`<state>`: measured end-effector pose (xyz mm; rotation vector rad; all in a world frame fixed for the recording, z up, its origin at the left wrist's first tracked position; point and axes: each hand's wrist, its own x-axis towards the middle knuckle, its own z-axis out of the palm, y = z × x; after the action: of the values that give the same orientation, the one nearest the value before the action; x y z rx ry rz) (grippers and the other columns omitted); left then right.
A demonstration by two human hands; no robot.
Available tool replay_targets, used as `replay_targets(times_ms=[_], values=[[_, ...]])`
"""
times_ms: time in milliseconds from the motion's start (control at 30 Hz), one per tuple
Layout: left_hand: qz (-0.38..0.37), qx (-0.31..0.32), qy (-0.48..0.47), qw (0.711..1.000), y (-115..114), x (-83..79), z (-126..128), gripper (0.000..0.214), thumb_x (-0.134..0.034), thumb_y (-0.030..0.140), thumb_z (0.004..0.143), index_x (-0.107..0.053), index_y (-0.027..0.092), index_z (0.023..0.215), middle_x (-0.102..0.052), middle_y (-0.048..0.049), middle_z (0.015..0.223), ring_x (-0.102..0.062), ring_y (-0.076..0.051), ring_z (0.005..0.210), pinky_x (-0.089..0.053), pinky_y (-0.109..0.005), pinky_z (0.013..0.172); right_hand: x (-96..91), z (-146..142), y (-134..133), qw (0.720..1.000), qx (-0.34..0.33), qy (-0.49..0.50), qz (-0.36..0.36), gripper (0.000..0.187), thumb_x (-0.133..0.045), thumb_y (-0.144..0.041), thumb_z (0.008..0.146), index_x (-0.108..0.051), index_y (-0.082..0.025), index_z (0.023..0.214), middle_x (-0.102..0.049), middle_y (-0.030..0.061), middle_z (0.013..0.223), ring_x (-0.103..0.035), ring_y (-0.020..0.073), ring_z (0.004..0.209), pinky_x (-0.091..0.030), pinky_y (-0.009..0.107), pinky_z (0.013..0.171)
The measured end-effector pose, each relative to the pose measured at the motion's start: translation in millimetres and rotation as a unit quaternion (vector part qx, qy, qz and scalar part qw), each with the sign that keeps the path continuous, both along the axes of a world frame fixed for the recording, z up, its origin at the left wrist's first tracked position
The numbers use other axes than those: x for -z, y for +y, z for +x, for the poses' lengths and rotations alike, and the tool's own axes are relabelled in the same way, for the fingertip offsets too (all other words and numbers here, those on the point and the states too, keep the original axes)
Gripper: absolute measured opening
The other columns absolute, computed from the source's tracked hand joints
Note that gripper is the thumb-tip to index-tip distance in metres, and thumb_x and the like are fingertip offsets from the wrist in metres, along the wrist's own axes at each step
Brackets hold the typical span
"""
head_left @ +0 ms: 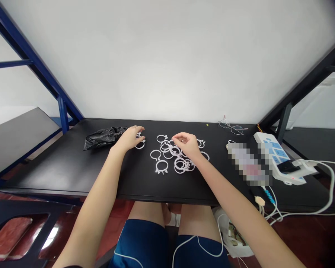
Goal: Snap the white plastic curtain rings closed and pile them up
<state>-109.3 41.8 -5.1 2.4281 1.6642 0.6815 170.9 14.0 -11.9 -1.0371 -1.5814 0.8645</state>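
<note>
the white rings (170,147) lie in a loose, overlapping pile on the black tabletop (145,188). your left hand (128,138), between nine and ten o'clock of them, is partly open, thumb and fingers parted over a few more rings (140,148); you can't tell its grip. your right hand (188,144), at the pile's two o'clock, pinches thumb to forefinger, contents unclear. a black bag (100,138) sits at your left hand's nine o'clock.
</note>
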Motion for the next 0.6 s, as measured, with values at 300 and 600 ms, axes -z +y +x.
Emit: replay_targets(times_ms=[300,600], values=[[0.018,0.099,-0.002,0.995,-12,7.9,47,0.030,-0.049,0.027,0.087,-0.064,0.017,0.111,-0.063,-0.0111,0.120,-0.056,-0.026,0.116,-0.043,-0.043,0.103,3.3,0,3,1.000,0.006,-0.005,0.003,0.018,-0.068,-0.035,0.074,-0.070,-0.017,0.076,-0.069,0.0053,0.071,-0.064,0.0168,0.062,-0.051,0.028,0.056],[-0.007,0.141,-0.005,0.990,-14,17.0,59,0.017,-0.045,0.026,0.091,-0.061,0.018,0.091,-0.063,-0.0116,0.112,-0.057,-0.026,0.111,-0.046,-0.043,0.097,4.2,0,4,1.000,0.008,-0.009,0.019,0.016,-0.067,-0.032,0.074,-0.070,-0.017,0.075,-0.069,0.0054,0.070,-0.064,0.0171,0.062,-0.048,0.027,0.055]])
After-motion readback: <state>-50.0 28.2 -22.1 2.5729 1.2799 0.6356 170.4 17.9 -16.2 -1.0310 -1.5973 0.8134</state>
